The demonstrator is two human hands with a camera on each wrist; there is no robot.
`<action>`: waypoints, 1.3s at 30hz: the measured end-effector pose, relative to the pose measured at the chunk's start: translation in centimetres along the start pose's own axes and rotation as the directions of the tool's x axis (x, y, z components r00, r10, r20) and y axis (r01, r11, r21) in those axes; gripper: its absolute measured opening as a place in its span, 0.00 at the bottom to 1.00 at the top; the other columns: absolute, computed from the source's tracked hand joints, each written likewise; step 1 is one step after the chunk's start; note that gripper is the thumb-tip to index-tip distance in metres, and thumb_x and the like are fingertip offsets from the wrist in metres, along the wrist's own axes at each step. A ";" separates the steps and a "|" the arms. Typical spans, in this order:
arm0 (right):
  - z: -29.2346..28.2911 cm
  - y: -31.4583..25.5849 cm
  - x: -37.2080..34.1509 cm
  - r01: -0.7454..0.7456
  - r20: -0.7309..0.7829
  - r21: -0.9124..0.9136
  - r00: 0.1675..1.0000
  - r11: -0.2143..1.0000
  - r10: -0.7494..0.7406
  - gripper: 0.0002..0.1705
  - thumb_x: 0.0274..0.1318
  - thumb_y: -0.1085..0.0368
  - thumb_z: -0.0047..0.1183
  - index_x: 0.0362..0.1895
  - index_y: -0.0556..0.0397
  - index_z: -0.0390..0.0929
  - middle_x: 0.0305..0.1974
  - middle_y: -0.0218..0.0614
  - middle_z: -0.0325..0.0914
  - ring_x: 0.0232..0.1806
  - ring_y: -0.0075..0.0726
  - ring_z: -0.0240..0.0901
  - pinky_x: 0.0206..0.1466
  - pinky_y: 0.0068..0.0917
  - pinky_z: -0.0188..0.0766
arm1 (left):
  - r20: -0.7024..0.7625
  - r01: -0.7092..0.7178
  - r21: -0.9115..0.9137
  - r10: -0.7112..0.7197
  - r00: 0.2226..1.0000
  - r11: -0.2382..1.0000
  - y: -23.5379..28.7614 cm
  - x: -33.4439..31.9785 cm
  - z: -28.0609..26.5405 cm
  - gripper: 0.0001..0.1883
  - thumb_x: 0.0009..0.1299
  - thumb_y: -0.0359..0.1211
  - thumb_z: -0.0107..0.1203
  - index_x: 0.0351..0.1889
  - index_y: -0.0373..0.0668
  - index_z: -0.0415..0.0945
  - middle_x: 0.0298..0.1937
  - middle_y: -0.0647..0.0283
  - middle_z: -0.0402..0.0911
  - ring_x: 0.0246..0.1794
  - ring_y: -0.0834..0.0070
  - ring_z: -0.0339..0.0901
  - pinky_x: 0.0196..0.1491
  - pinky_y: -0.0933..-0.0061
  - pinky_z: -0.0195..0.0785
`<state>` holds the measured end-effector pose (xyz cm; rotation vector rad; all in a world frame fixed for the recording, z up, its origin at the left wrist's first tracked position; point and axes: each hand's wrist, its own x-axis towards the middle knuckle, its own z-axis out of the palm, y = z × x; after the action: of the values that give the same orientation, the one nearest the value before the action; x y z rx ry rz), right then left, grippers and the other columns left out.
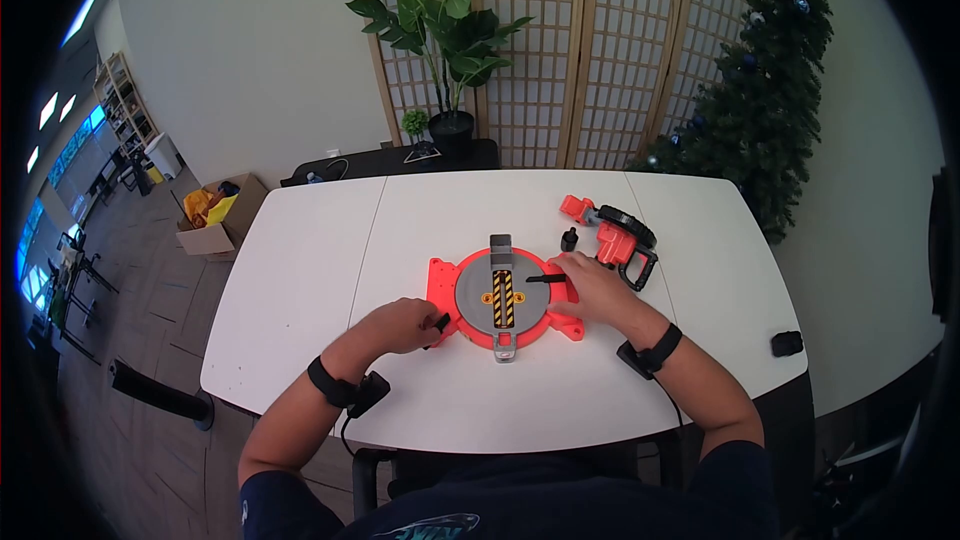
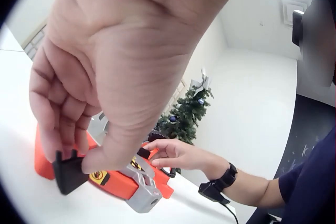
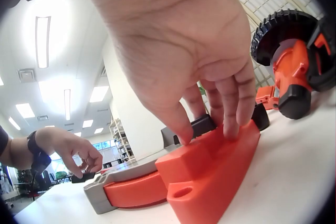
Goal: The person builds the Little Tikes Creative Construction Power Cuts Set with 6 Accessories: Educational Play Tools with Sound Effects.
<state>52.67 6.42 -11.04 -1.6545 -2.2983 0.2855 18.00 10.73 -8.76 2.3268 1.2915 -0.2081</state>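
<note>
A round toy base [image 1: 474,316], orange-red with a grey disc and a black-and-yellow striped strip, lies on the white table. At its left edge my left hand [image 1: 402,325] pinches a small black plastic piece [image 2: 70,172] between thumb and fingertips. The piece has short prongs on top in the left wrist view. My right hand [image 1: 597,290] is over the base's right side, thumb and fingers bent down around a flat black piece [image 3: 202,126]. From the head, that piece reaches inward over the grey disc. The right fingertips come right down at the orange corner block.
Behind the right hand stands an orange-and-black toy [image 1: 618,242] with a ribbed black wheel, and a small black part [image 1: 569,240] beside it. A black object [image 1: 787,343] lies at the table's right edge. Beyond the table are a potted plant [image 1: 452,128] and a decorated tree [image 1: 745,110].
</note>
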 end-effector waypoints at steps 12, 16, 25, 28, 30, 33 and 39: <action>0.7 0.7 1.0 0.144 0.184 -0.053 0.974 0.988 -0.132 0.70 0.32 0.46 0.78 0.76 0.57 0.50 0.75 0.55 0.52 0.78 0.59 0.47 0.76 0.47 0.58 | -0.167 -0.063 -0.378 -0.001 0.986 0.924 0.8 1.4 -0.9 0.11 0.74 0.33 0.49 0.47 0.38 0.79 0.30 0.58 0.82 0.30 0.68 0.80 0.37 0.65 0.71; 0.6 0.7 1.1 0.165 0.133 0.041 0.977 0.985 -0.169 0.65 0.30 0.52 0.77 0.74 0.55 0.55 0.70 0.51 0.58 0.75 0.57 0.53 0.71 0.46 0.64 | -0.214 -0.081 -0.417 -0.012 0.977 0.905 1.2 1.5 -1.3 0.13 0.77 0.37 0.51 0.52 0.41 0.80 0.30 0.59 0.82 0.30 0.70 0.77 0.37 0.67 0.70; 0.1 0.8 0.4 0.155 0.130 0.044 0.979 0.987 -0.159 0.64 0.28 0.53 0.77 0.73 0.51 0.56 0.69 0.51 0.59 0.74 0.57 0.53 0.70 0.47 0.65 | -0.383 -0.247 -0.513 0.038 0.923 0.822 0.1 2.6 -0.7 0.16 0.81 0.36 0.43 0.55 0.37 0.79 0.40 0.55 0.84 0.42 0.67 0.79 0.53 0.67 0.71; -0.4 0.6 0.3 0.126 0.175 0.039 0.976 0.991 -0.131 0.65 0.30 0.51 0.77 0.74 0.51 0.55 0.70 0.52 0.58 0.75 0.57 0.53 0.72 0.46 0.62 | -0.419 -0.316 -0.506 0.092 0.903 0.803 -0.5 2.8 -0.4 0.18 0.82 0.37 0.40 0.56 0.37 0.79 0.47 0.53 0.82 0.49 0.64 0.78 0.60 0.64 0.70; -0.4 0.8 0.3 0.115 0.202 0.040 0.972 0.993 -0.120 0.66 0.32 0.49 0.77 0.75 0.51 0.54 0.71 0.52 0.57 0.75 0.56 0.52 0.74 0.46 0.59 | -0.403 -0.297 -0.469 0.097 0.910 0.832 -1.2 3.4 -0.2 0.17 0.82 0.36 0.42 0.58 0.38 0.78 0.51 0.55 0.81 0.54 0.66 0.78 0.61 0.66 0.70; -0.2 1.0 0.4 0.141 0.126 -0.010 0.982 0.990 -0.139 0.64 0.35 0.45 0.77 0.75 0.52 0.55 0.70 0.54 0.58 0.74 0.57 0.54 0.73 0.46 0.60 | -0.382 -0.266 -0.435 0.091 0.920 0.860 0.2 2.9 -0.8 0.15 0.81 0.33 0.47 0.61 0.40 0.77 0.56 0.57 0.80 0.56 0.70 0.77 0.60 0.68 0.70; -3.1 -2.7 1.3 0.171 0.037 0.224 0.982 0.959 -0.184 0.34 0.55 0.49 0.67 0.61 0.54 0.74 0.64 0.49 0.71 0.66 0.47 0.68 0.66 0.41 0.68 | -0.417 -0.408 -0.391 0.236 0.878 0.825 2.7 2.6 -1.6 0.16 0.72 0.28 0.60 0.57 0.46 0.82 0.51 0.59 0.83 0.47 0.72 0.81 0.50 0.71 0.76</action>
<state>50.91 6.75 -7.12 -1.3404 -2.3402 0.5327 21.56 12.27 -7.42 2.1548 0.9210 0.6041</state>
